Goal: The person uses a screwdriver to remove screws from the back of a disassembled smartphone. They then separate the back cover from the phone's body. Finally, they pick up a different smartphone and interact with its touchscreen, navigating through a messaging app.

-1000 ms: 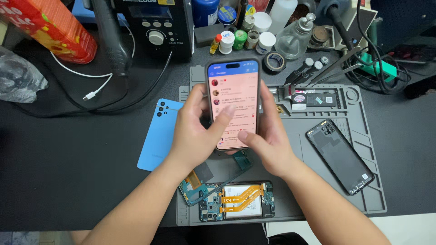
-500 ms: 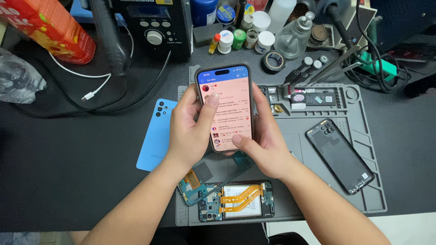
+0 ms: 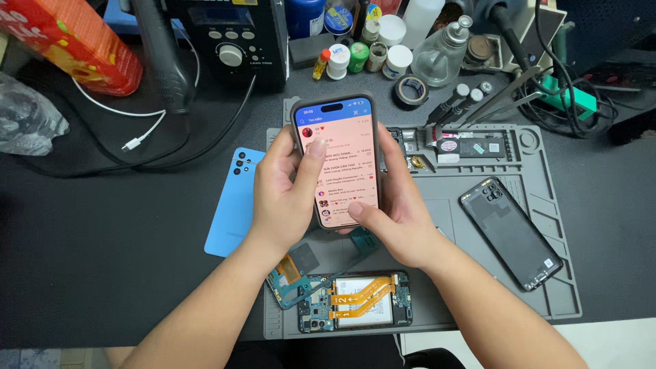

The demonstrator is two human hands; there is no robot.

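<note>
A person's two bare hands held a smartphone [image 3: 339, 161] upright above a grey repair mat [image 3: 547, 287] on a dark desk [image 3: 102, 273]. The left hand [image 3: 283, 198] wrapped closed around the phone's left edge, its thumb resting on the upper part of the lit screen. The right hand [image 3: 400, 219] gripped the right edge and underside, fingers curled shut behind the case, with its thumb touching the lower part of the screen.

Compared with a second before, the phone had shifted slightly left and nearer, and the left thumb had climbed from the middle of the screen to near its top. The screen showed a list of rows on a pink background with a blue bar at the top, so the person appeared to be scrolling or picking an entry, a judgement only.

Just beneath the hands, at the mat's near edge, lay an opened phone [image 3: 355, 301] with orange ribbon cables exposed. A blue back cover [image 3: 232, 205] lay to the left, partly under the left wrist. A dark back cover [image 3: 509, 232] lay on the mat's right side, well apart from the hands. Farther away stood a black control unit [image 3: 232, 41], small bottles [image 3: 355, 58], a roll of tape [image 3: 411, 90] and a white cable [image 3: 137, 140].
</note>
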